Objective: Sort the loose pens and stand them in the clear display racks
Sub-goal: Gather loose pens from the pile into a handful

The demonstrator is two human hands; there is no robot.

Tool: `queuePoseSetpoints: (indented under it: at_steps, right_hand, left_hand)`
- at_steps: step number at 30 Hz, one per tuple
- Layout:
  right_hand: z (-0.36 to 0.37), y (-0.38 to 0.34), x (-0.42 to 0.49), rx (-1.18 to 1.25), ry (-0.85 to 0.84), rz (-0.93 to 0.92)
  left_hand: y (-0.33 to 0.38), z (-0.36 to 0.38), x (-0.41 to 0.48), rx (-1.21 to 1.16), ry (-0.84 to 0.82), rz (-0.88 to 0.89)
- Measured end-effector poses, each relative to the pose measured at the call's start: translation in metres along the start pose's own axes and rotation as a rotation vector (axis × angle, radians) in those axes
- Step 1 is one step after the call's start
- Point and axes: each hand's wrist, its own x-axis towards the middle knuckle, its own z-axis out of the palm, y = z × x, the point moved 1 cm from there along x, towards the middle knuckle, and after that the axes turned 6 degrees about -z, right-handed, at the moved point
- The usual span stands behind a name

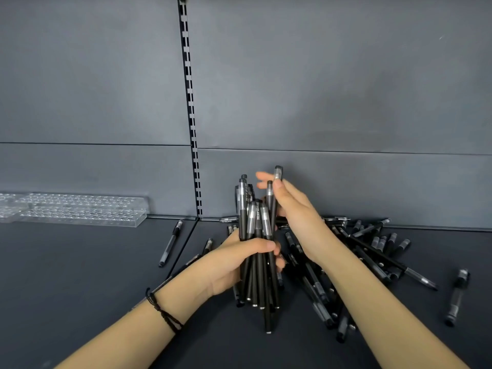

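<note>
Many black pens lie in a messy pile (372, 251) on the dark shelf (80, 288), in the lower right of the frame. The left hand (234, 262) is in the middle of the frame. Its fingers and thumb are curled tight around a bunch of pens (255, 227). The bunch stands almost straight up, with the caps at the top. The bottom ends are not even, and one pen hangs lower than the others.

The right hand (295, 209) is just above and to the right of the bunch. It pinches one pen (277, 182) near its cap between the thumb and fingers. That pen stands up right beside the bunch, at its right side, and pokes up higher than the rest.

The clear rack (80, 209) sits at the far left, against the grey back wall (319, 89). It has rows of little round holes. It is well apart from both hands.

One pen (170, 243) lies alone between the rack and the hands. Another pen (456, 296) lies alone at the far right. A black string band (162, 312) is around the left wrist. A strip with slots (190, 102) runs up the wall.
</note>
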Motion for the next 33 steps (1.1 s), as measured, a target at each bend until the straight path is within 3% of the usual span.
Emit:
queuePoseSetpoints:
  at_steps: [7,11,19,24,30,33]
  right_hand:
    - [-0.006,-0.021,0.01,0.166,0.014,-0.107]
    - [-0.017,-0.049,0.014,0.196,0.07,-0.283]
    - [-0.018,-0.021,-0.014,0.095,0.012,-0.138]
    - [-0.019,-0.029,-0.013,0.079,0.004,-0.154]
    - [-0.015,-0.031,-0.016,-0.324,-0.208,-0.241]
    - [-0.016,-0.024,-0.016,-0.404,-0.197,-0.251]
  left_hand:
    - [0.018,0.01,0.006,0.013,0.088,0.126]
    - [0.031,0.019,0.01,0.237,0.113,0.246]
    - [-0.007,0.015,0.01,0.346,0.012,0.123]
    - [-0.008,0.015,0.01,0.358,0.006,0.101]
    - [-0.011,0.02,0.015,0.373,0.004,0.08]
    - [-0.01,0.018,0.014,0.378,-0.022,0.082]
